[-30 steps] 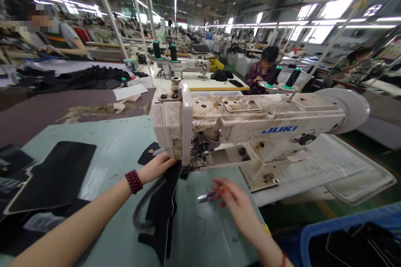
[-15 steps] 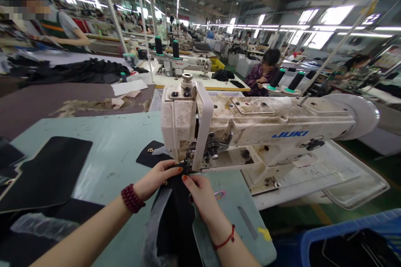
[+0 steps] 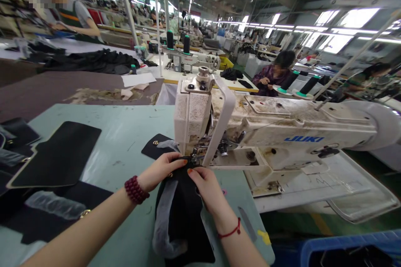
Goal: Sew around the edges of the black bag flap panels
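A black bag piece (image 3: 191,212) with a plastic-wrapped strap (image 3: 164,221) lies under the needle area of a white sewing machine (image 3: 275,112). On its left edge my left hand (image 3: 161,171) pinches the material close to the presser foot, thumb on top. My right hand (image 3: 203,183) grips the same piece from the right, thumb pressed down and fingers partly hidden beneath. Both hands are closed, with the thumbs near each other. Beyond the left hand, a black flap with a gold ring (image 3: 156,142) reaches out past the machine head. The needle itself is hidden.
More black panels (image 3: 59,154) and plastic-wrapped straps (image 3: 53,204) lie on the green table (image 3: 125,133) at left. A grey blade-like strip (image 3: 247,222) and a yellow scrap (image 3: 264,237) lie at right. A blue crate (image 3: 351,240) stands lower right. Co-workers sit beyond.
The camera view has shifted, so the scene appears further right. Both hands keep hold of the black bag piece at the machine, and more of its lower part shows.
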`<state>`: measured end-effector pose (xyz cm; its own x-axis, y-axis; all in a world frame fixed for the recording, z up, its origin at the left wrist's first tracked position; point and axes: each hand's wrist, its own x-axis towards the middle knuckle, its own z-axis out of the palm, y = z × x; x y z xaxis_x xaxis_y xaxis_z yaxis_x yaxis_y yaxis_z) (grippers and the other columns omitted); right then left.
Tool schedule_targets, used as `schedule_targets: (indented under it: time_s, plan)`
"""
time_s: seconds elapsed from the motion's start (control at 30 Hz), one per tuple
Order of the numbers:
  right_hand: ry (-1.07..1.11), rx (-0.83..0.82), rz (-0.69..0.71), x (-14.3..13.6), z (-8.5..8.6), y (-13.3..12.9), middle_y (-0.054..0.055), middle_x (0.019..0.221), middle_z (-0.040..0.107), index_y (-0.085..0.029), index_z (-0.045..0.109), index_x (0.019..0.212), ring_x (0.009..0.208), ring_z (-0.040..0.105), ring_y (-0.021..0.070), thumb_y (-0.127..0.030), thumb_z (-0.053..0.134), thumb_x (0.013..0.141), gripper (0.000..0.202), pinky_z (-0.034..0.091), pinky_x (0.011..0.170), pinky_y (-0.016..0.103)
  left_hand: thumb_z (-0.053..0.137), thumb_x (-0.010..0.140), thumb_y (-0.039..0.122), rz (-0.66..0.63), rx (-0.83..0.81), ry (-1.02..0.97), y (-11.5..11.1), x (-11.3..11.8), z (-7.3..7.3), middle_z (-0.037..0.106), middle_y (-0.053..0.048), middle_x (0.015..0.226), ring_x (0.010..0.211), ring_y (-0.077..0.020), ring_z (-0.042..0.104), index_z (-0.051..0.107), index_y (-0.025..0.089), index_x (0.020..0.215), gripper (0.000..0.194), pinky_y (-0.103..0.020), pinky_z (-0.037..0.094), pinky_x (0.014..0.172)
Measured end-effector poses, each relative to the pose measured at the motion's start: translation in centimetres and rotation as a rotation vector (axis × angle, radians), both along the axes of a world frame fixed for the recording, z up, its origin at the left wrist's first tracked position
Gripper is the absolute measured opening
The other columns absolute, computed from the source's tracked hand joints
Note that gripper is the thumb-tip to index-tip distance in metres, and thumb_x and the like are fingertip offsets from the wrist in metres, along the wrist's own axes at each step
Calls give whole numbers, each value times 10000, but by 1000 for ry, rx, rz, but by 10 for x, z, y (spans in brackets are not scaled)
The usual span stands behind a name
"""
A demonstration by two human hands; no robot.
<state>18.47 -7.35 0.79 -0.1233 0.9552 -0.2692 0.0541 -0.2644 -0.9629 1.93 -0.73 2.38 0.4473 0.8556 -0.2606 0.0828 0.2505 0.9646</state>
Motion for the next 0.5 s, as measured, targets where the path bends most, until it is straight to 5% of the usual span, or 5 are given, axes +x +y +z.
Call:
schedule_targets:
  time_s: [0.1,0.23,0.37,0.5]
  plan:
    - [-17,25,72,9,7,-18,9,646,353,-87,442,672,597,309,29,-565,546,801,506,221,519,142,599,847,384,95,165,81,-13,-15,-5,702,-74,1097,1121,-279,596,694,168,1038,303,-424,385,1068]
    - [-121,95,131,22,0,-54,12,628,303,-86,362,630,612,310,27,-620,455,885,599,213,533,136,538,901,330,250,476,270,-65,-40,-39,455,-102,1461,1312,-275,464,466,239,1378,491,-454,371,1102]
    - [98,-137,91,21,-20,-74,26,707,423,-93,473,797,577,443,60,-772,485,798,679,352,480,146,608,862,405,202,448,284,-112,-41,-72,321,-113,1566,1423,-320,317,339,248,1477,689,-485,323,1141]
    - [219,-187,-6,8,-26,-76,43,757,492,-82,520,883,572,494,80,-775,575,733,710,413,450,170,566,827,594,236,278,190,-111,-17,-61,512,-187,1427,1350,-383,423,485,129,1385,731,-519,315,1134]
